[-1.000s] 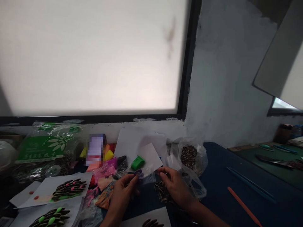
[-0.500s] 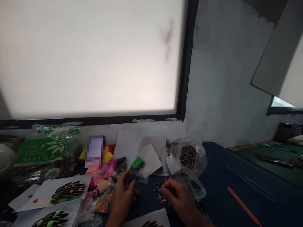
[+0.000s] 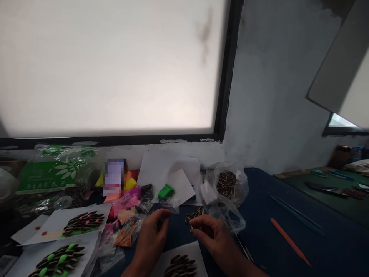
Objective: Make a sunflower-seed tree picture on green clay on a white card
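Note:
My right hand (image 3: 215,236) is closed in a pinch on a sunflower seed (image 3: 191,229), whose striped end shows at the fingertips. Just behind those fingers lies a small pile of sunflower seeds (image 3: 196,213) on the dark blue tabletop. My left hand (image 3: 152,236) is loosely curved, thumb and forefinger a little apart, with nothing visible between them. Between my wrists, at the bottom edge, rests a white sheet (image 3: 201,256) bearing overlapping rows of dark seeds (image 3: 181,265); its near part is cut off.
Finished-looking seed pictures (image 3: 83,223) on paper lie at left, beside bags of coloured clay (image 3: 125,234). A green clay piece (image 3: 166,191) and white sheets (image 3: 155,169) sit by the wall. At right are an open bag of seeds (image 3: 227,184), an orange tool (image 3: 290,242) and blue tweezers (image 3: 298,215).
My right fingers have drawn slightly left from the seed pile with a seed. My left fingers have curled in closer. The view has tilted, showing more of the near sheet.

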Tool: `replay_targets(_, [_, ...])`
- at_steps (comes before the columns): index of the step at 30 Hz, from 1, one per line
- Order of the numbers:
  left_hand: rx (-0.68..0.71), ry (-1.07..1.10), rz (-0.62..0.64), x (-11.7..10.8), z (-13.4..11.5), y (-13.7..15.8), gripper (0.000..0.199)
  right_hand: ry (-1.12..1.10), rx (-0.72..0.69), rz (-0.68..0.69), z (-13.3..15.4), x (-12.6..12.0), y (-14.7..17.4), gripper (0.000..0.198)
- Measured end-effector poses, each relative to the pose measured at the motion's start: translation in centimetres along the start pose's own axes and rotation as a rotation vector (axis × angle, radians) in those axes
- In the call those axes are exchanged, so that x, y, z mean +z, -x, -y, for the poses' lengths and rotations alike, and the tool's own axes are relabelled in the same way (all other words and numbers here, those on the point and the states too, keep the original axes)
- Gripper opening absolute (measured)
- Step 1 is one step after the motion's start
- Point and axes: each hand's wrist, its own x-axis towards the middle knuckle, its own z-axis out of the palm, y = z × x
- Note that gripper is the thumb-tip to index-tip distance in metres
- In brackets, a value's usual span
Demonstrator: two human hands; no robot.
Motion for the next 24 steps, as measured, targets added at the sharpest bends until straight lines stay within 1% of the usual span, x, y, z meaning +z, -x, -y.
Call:
replay_targets(3, [-0.004, -0.073, 0.051, 0.1, 0.0, 0.2, 0.029, 0.007, 0.050, 0.043, -0.2, 0.3, 1.0, 0.024])
replay_targets(5, [0.011, -0.094, 0.077, 0.1, 0.2, 0.3, 0.035, 0.019, 0.040, 0.057, -0.3, 0.4, 1.5, 0.031])
replay_targets(8, [-0.007, -0.135, 0.080, 0.1, 0.5, 0.2, 0.040, 0.063, -0.046, 0.034, -1.0, 0.5, 1.7, 0.041])
replay_targets(12, [0.006, -0.152, 0.121, 0.1, 0.8, 0.1, 0.037, 0.159, -0.211, -0.004, -2.4, 0.2, 1.6, 0.050])
replay_targets(15, [0.018, -0.179, 0.141, 0.3, 0.9, 0.0, 0.036, 0.185, -0.317, -0.039, -3.0, 0.2, 1.8, 0.042])
replay_targets(19, [0.033, -0.213, 0.136, 0.3, 1.0, 0.0, 0.037, 0.171, -0.426, -0.038, -2.7, 0.6, 2.4, 0.017])
replay_targets(20, [0.028, -0.214, 0.141, 0.3, 1.0, 0.0, 0.037, 0.165, -0.448, -0.029, -2.6, 0.7, 2.6, 0.015])
replay_targets(22, [0.012, -0.208, 0.157, 0.2, 0.9, -0.1, 0.038, 0.163, -0.482, -0.009, -2.6, 0.9, 2.7, 0.017])
replay_targets(24, [-0.002, -0.201, 0.172, 0.1, 0.9, -0.1, 0.038, 0.189, -0.495, -0.007, -2.6, 1.1, 2.8, 0.015])
